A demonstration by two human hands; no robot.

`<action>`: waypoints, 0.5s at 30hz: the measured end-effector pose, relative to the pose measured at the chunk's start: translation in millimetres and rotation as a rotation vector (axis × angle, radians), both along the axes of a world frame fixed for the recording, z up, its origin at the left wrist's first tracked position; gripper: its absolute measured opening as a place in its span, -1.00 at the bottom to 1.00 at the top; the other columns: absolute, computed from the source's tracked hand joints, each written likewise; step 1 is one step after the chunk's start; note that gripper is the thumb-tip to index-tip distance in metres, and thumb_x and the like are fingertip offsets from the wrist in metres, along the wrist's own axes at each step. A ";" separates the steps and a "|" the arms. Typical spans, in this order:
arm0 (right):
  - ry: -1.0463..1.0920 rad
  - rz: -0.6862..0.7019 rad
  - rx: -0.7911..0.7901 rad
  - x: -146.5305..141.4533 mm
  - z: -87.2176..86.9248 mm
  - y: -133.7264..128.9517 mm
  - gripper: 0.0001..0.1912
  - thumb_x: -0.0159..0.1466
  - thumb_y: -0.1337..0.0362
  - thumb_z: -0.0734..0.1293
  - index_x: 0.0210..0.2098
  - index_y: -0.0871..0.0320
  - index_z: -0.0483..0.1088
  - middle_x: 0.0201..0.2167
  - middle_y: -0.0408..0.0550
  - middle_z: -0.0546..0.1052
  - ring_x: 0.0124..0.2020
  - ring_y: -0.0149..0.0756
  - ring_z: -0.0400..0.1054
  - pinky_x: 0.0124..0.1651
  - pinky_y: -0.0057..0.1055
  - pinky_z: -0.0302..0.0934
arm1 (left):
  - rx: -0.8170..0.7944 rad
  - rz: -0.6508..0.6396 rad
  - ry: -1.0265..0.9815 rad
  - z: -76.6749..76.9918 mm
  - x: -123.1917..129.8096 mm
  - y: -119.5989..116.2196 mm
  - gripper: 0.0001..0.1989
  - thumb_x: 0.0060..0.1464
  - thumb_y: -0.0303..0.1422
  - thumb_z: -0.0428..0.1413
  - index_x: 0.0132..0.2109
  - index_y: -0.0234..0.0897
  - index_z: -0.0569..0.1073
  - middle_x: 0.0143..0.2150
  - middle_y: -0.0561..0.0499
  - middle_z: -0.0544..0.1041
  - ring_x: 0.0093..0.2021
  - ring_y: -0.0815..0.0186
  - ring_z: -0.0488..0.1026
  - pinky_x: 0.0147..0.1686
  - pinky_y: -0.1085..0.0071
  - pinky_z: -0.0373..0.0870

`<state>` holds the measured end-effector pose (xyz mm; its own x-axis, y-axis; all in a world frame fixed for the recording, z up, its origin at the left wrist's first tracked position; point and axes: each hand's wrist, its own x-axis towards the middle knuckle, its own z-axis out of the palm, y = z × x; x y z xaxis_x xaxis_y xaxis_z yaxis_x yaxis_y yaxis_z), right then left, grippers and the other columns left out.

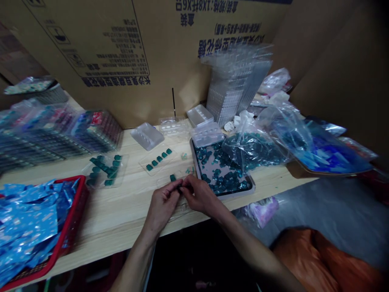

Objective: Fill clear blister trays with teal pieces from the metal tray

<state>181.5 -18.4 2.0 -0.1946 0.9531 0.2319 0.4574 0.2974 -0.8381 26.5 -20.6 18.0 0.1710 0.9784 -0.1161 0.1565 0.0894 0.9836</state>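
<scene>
My left hand (162, 205) and my right hand (197, 194) meet above the wooden table (118, 219), their fingertips pinching a small dark teal piece (180, 188) that is mostly hidden by my fingers. Beneath them lies a clear plastic blister tray (170, 180) with one teal piece in it. To the left, another clear tray (158, 160) holds a short row of teal pieces. A grey tray (237, 192), heaped with loose teal pieces, sits just beyond my right hand.
Farther left lies a clear tray with a teal cluster (106, 170). A red basket (71, 215) of blue foil packets fills the front left, with stacked filled trays (54, 136) behind. Bagged teal pieces (252, 150), bagged blue pieces (319, 144) and stacked clear trays (234, 81) stand at the back right.
</scene>
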 end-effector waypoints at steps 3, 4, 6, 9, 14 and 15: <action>-0.081 -0.043 0.008 -5.0 2.8 -2.9 -0.93 0.24 0.40 0.22 -0.31 0.12 0.20 -0.44 -0.13 0.39 -0.42 -0.33 0.30 -0.32 -0.44 0.09 | 0.039 -0.020 0.039 3.5 3.4 -0.6 -0.56 0.06 -0.28 0.13 0.08 -0.34 0.55 -0.06 -0.10 0.64 -0.04 0.17 0.56 0.06 0.29 0.42; -0.112 -0.053 0.010 -6.9 4.2 -4.1 -0.92 0.24 0.42 0.20 -0.30 0.13 0.20 -0.43 -0.11 0.40 -0.41 -0.31 0.31 -0.32 -0.43 0.08 | 0.052 -0.016 0.062 4.2 4.5 -0.7 -0.56 0.06 -0.28 0.12 0.08 -0.34 0.55 -0.08 -0.09 0.65 -0.07 0.18 0.57 0.03 0.30 0.43; -0.169 -0.061 0.006 -10.6 7.0 -6.6 -0.91 0.26 0.44 0.18 -0.28 0.14 0.20 -0.40 -0.08 0.42 -0.38 -0.29 0.34 -0.33 -0.42 0.08 | 0.079 0.008 0.115 4.0 5.7 -0.9 -0.59 0.06 -0.31 0.11 0.05 -0.32 0.57 -0.12 -0.06 0.66 -0.13 0.20 0.58 -0.04 0.34 0.46; -0.249 -0.056 0.003 -14.6 10.1 -8.8 -0.89 0.26 0.47 0.17 -0.25 0.16 0.21 -0.36 -0.03 0.44 -0.35 -0.27 0.37 -0.32 -0.42 0.10 | 0.092 0.045 0.181 -0.5 4.8 -1.1 -0.61 0.04 -0.37 0.07 0.01 -0.30 0.59 -0.17 -0.02 0.67 -0.21 0.23 0.58 -0.11 0.37 0.47; -0.378 -0.123 0.030 -16.2 11.5 -9.1 -0.86 0.26 0.49 0.18 -0.21 0.18 0.23 -0.30 0.02 0.47 -0.29 -0.22 0.40 -0.27 -0.39 0.15 | -0.030 0.097 0.061 -5.7 -0.9 -1.0 -0.60 -0.01 -0.37 0.13 0.01 -0.29 0.59 -0.17 -0.04 0.66 -0.24 0.26 0.57 -0.19 0.42 0.46; -0.394 -0.140 0.040 -16.6 11.5 -9.4 -0.85 0.26 0.49 0.18 -0.20 0.18 0.23 -0.29 0.02 0.48 -0.28 -0.22 0.40 -0.25 -0.38 0.16 | -0.077 0.099 -0.022 -4.9 -1.6 -0.8 -0.60 -0.01 -0.34 0.17 0.01 -0.29 0.59 -0.16 -0.06 0.66 -0.22 0.27 0.56 -0.18 0.43 0.46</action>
<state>164.9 -27.8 13.5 -0.1456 0.9682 0.2033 0.7788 0.2389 -0.5799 24.9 -21.4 13.2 0.0777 0.9790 -0.1884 0.1217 0.1782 0.9764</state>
